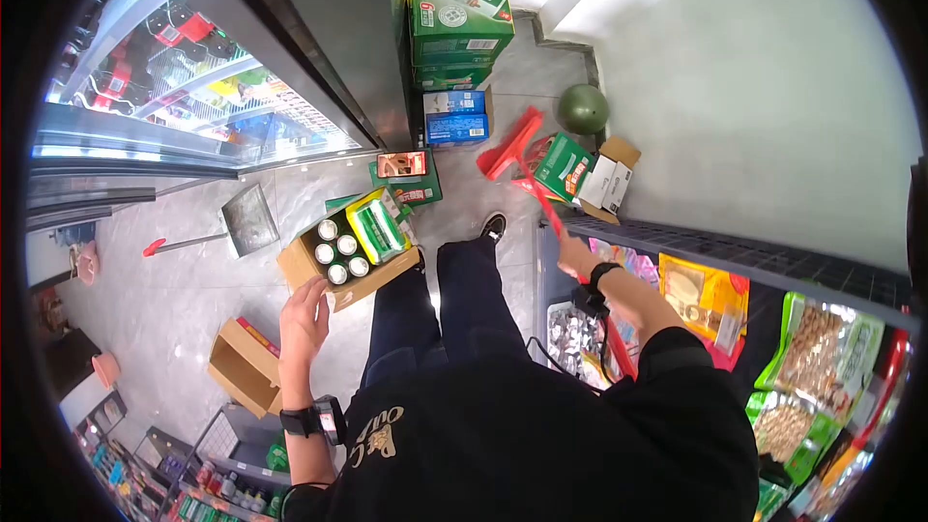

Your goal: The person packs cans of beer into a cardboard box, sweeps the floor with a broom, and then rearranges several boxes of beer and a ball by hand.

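My right hand [578,259] is wrapped round the handle of a red broom [544,198]. The broom's head lies on the floor ahead, beside a green carton [563,166]. My left hand [305,317] is open, fingers stretched out right at the near edge of an open cardboard box [301,268]. Inside that box stand several white-topped cans [337,275], with a yellow-and-green pack [379,227] next to them. A metal dustpan [249,220] with a red-tipped handle rests on the floor to the left of the box.
Green Tsingtao cartons [462,0] and blue boxes [456,118] line the fridge's side. A dark green ball [583,109] sits by the wall. An empty cardboard box [242,367] lies at the left. Shelves of bagged snacks [822,348] flank my right side. A glass-door fridge [193,68] stands far left.
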### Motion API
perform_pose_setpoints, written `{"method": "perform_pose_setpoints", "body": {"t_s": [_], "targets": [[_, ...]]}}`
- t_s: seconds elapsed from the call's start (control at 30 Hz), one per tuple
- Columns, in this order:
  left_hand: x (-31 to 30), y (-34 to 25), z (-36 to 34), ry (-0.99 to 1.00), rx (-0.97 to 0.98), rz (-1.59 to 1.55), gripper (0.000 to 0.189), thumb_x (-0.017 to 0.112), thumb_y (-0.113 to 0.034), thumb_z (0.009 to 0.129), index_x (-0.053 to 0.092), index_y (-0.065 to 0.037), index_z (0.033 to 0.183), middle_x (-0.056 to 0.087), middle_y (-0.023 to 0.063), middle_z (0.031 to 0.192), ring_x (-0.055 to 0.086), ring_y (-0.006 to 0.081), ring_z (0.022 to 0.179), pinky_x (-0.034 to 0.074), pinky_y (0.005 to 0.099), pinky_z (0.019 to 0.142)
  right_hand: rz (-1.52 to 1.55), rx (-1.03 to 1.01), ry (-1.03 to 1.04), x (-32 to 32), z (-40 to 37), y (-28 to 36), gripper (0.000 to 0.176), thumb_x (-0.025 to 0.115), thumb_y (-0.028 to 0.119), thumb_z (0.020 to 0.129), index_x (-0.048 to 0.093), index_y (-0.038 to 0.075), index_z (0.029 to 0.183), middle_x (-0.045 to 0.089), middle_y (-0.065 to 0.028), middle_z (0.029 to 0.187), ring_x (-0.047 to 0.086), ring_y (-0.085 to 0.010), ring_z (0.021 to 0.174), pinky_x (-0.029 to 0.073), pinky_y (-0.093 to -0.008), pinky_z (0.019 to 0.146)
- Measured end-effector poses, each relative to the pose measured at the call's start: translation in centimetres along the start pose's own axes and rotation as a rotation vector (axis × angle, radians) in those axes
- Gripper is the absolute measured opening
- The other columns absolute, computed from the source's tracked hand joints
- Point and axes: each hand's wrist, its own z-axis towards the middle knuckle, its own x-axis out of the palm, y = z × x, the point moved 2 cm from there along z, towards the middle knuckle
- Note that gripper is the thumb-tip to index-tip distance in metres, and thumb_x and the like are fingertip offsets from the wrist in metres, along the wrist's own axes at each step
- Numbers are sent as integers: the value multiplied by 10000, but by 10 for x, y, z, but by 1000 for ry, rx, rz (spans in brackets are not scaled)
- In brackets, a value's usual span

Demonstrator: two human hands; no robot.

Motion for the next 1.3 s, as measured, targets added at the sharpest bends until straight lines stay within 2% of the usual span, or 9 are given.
{"method": "perform_pose_setpoints", "body": {"t_s": [0.13,0.2,0.3,0.43,0.63,0.77,0.9,1.03,1.3], "targets": [[-4,23,-9,75,49,-5,198,532,-12,751,562,-6,946,593,146,977,572,328,857,466,379,743,-78,-49,30,69,-59,13,800,618,-59,556,182,-82,1227,569,-321,793,583,-437,781,487,-477,626],[-4,28,-8,87,89,-38,194,532,-15,751,562,-10,942,592,146,968,571,328,851,466,380,736,-9,-219,-104,95,-77,1,630,483,39,719,225,18,1293,583,-279,741,615,-370,694,488,-446,592],[-2,35,-9,105,117,-87,188,535,-23,751,562,-18,937,591,145,955,568,330,842,466,383,726,177,-200,-16,70,-130,0,531,461,116,787,303,116,1293,593,-241,765,603,-372,671,470,-440,582],[13,49,-20,189,109,-93,192,536,-38,758,557,-28,949,588,142,942,562,333,835,462,393,717,-34,-226,-101,52,-169,-3,493,451,123,785,333,145,1263,590,-249,770,588,-415,714,471,-474,627],[22,54,-28,296,88,-67,228,532,-51,763,538,-41,991,579,145,909,556,332,822,454,407,706,159,-93,-26,2,-115,0,569,441,111,798,239,142,1328,589,-248,722,596,-398,661,483,-461,575],[28,65,-42,329,61,0,244,537,-58,761,533,-43,1004,579,147,911,556,331,825,453,409,709,-310,-94,-211,51,-81,-40,644,480,51,752,214,93,1337,598,-240,719,606,-382,676,481,-457,584],[36,62,-59,400,128,30,238,542,-65,759,547,-44,995,580,152,906,554,331,830,451,406,711,-77,-87,-202,121,-113,-37,685,499,25,714,175,-10,1316,588,-257,719,598,-382,660,470,-472,592],[45,50,-65,444,220,63,240,545,-68,757,555,-37,995,580,157,908,550,336,842,449,404,725,122,-73,-225,250,-150,-52,653,469,32,744,168,18,1323,572,-265,686,582,-396,638,456,-480,577],[32,41,-125,496,346,82,252,543,-86,766,556,-36,1012,585,160,960,547,340,884,448,392,753,786,10,-318,340,-265,-11,474,458,171,829,354,62,1279,575,-287,860,572,-421,804,458,-445,717]]}}
